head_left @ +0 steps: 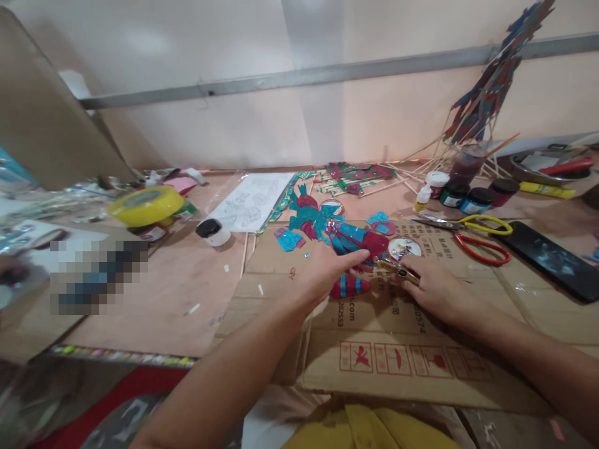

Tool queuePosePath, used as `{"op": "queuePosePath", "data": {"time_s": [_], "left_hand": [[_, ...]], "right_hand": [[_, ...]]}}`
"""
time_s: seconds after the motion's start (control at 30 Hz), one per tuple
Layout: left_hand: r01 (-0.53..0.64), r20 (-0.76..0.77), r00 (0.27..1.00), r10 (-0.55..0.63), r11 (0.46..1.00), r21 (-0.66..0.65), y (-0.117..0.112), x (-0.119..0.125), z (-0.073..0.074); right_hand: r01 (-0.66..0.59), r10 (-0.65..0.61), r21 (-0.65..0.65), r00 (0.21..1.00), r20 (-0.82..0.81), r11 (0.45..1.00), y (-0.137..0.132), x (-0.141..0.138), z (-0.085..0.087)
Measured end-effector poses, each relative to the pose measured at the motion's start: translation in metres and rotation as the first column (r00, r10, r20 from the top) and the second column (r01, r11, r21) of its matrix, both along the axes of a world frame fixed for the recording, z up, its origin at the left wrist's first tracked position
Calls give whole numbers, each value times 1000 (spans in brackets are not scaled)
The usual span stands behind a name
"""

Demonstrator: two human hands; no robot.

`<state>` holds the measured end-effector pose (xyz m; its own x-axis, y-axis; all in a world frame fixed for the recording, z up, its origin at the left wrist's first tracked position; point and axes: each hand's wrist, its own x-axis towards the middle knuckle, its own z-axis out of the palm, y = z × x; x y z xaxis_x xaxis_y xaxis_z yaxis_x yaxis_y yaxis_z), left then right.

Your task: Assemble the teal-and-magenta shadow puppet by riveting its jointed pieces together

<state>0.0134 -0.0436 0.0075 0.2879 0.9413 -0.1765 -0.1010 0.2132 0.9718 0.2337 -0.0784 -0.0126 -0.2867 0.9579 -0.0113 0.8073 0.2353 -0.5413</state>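
A painted cut-out figure (353,240) in teal, blue and dark red lies over the cardboard sheet (276,293). My left hand (330,265) grips its near end, thumb on top and fingers partly hidden. In my right hand (428,284) is a small metal plier-like tool (395,268), its head against the figure's dark red end. Beside that end sits a small round white dish (405,248) with tiny metallic bits in it. A red and blue striped cut-out piece (350,285) lies just below my left hand. Another loose teal piece (289,239) is to the left.
Scissors (482,240) with red and yellow handles and a black phone (555,259) lie at right. Paint jars (476,201) stand behind them. Yellow tape (146,206), a black-lidded jar (213,232) and a drawing sheet (253,199) are left. Painted cut-outs on sticks (496,81) rise at back right.
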Motion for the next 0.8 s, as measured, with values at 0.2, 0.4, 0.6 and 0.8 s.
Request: {"op": "queuePosePath", "data": {"time_s": [0.2, 0.4, 0.6, 0.8], "left_hand": [[21, 112, 993, -23, 1000, 13, 2, 2, -3], [13, 191, 982, -17, 1000, 22, 3, 3, -6], [62, 106, 992, -61, 998, -5, 1, 2, -8], [128, 81, 988, -131, 991, 37, -4, 3, 3]], "right_hand": [[2, -7, 207, 1000, 24, 978, -1, 2, -6], [21, -46, 286, 995, 83, 958, -9, 5, -11], [49, -91, 238, 982, 168, 970, -12, 9, -11], [74, -123, 223, 969, 213, 972, -17, 11, -14]]}}
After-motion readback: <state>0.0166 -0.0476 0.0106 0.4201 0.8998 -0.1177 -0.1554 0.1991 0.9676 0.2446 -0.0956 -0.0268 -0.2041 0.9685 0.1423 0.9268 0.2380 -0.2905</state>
